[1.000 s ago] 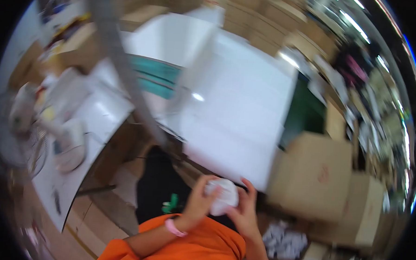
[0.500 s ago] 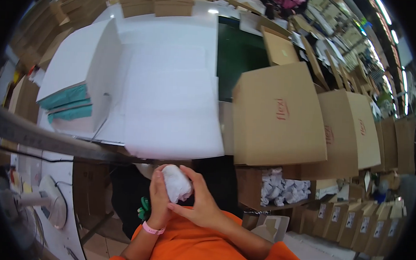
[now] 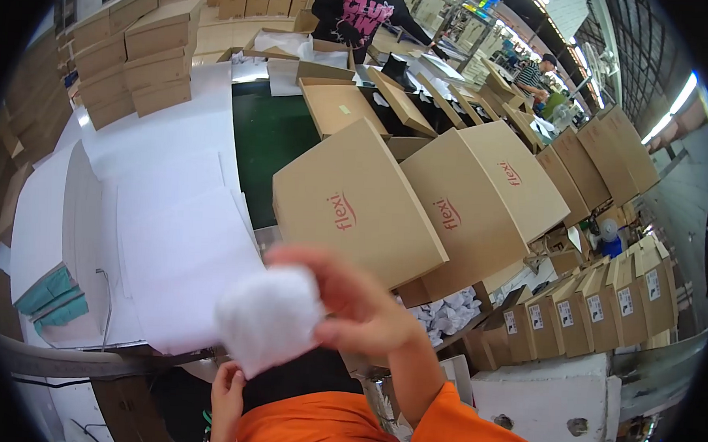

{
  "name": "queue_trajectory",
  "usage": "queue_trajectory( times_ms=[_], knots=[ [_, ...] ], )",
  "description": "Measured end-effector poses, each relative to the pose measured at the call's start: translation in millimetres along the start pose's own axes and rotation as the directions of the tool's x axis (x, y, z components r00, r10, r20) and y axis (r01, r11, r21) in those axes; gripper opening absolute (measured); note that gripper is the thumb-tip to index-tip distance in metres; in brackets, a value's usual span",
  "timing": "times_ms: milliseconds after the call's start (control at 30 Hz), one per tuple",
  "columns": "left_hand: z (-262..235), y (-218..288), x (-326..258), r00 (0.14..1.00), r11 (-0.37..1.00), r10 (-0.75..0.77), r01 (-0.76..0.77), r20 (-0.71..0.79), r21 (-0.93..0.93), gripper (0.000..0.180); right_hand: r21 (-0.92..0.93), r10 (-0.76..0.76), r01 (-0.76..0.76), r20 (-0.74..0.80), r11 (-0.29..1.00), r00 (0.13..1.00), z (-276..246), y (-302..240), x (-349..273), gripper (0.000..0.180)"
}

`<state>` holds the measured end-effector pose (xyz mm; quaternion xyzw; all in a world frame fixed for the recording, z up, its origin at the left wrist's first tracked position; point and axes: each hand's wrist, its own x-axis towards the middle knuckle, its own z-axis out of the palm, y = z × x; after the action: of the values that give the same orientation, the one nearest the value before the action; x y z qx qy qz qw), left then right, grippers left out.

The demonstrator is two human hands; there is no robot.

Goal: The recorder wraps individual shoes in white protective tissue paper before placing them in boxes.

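White paper wad [image 3: 267,316]: in front of the white sheets [image 3: 179,253] — grasped in the right hand [image 3: 366,308], thumb opposing fingers. Apply light, even pressure. Left hand [image 3: 226,397]: fingers curled beside the lower corner — pinch cannot be confirmed.

The white wad [image 3: 269,316] looks like paper, its finish blurred; the sheets [image 3: 182,261] are smooth, matt paper, the worktop [image 3: 185,138] glossy, the boxes [image 3: 351,201] matt cardboard, the shirt [image 3: 305,428] cloth, the crumpled paper [image 3: 450,314] rough.
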<state>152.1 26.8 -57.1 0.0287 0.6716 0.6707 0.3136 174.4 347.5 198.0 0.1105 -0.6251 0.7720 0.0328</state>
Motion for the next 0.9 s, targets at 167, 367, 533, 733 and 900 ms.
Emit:
queue_trajectory(
  times_ms=[167, 367, 533, 733, 900],
  knots=[
    [7, 9, -15, 1.000, 0.998, -0.011, 0.011, 0.002, 0.066, 0.018, -0.381, -0.571, 0.432, -0.432, 0.817, 0.698, -21, -47, 14, 0.094],
    [13, 13, -10, 0.996, 0.957, 0.052, -0.069, 0.068, 0.283, 0.020, -0.333, -0.461, 0.323, -0.706, 0.886, 0.537, -88, -102, 38, 0.079],
    [7, 7, -13, 0.992, 0.914, 0.094, -0.122, 0.089, 0.387, 0.023, -0.257, -0.339, 0.223, -0.762, 0.940, 0.552, -87, -85, 18, 0.072],
    [6, 11, -17, 0.987, 0.891, 0.072, -0.130, 0.147, 0.435, 0.024, -0.211, -0.291, 0.202, -0.760, 0.956, 0.582, -81, -76, 7, 0.064],
    [7, 16, -14, 0.975, 0.810, 0.093, -0.192, 0.203, 0.554, 0.027, -0.240, -0.292, 0.166, -0.767, 0.956, 0.571, -85, -68, -9, 0.051]
  ],
)
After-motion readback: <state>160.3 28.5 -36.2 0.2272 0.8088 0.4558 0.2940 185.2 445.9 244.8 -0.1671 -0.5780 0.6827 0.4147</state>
